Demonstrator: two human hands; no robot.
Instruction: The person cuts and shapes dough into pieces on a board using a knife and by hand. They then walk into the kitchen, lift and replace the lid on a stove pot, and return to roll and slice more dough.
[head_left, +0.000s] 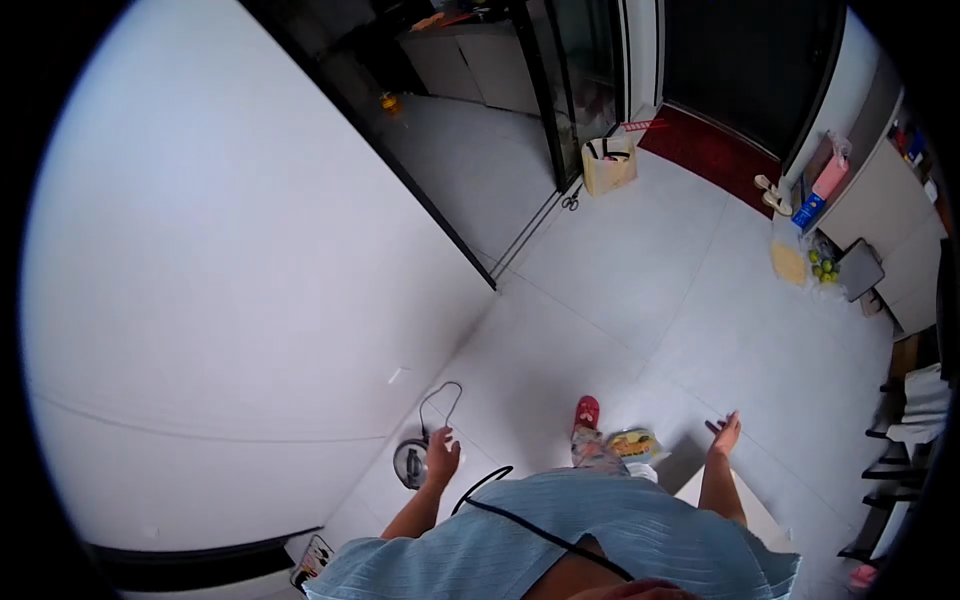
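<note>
The left hand (442,458) hangs at the person's side, fingers slightly bent and apart. Just beyond it on its outer side, down at the foot of the wall, is a round, dark-rimmed object with a glassy grey top and a dark handle (407,464); the hand overlaps its inner edge in this view. A thin black looped cord (459,392) lies on the floor just ahead of that hand.

The right hand (728,433) is held out to the other side, fingers spread. Below its forearm shows a white, flat-sided, box-like piece (768,520), and inward from the hand, on the floor, is a yellow-and-white printed plastic package (636,444), near the foot in a red shoe (587,412).

The smooth white wall (250,270) bounds the left side, ending at a dark upright edge. Pale grey tiled floor (610,290) stretches ahead between this wall and the beige cabinet (870,195) at right, reaching a cream bag (610,168) and a dark red doormat (700,150) before the dark door (750,70)
</note>
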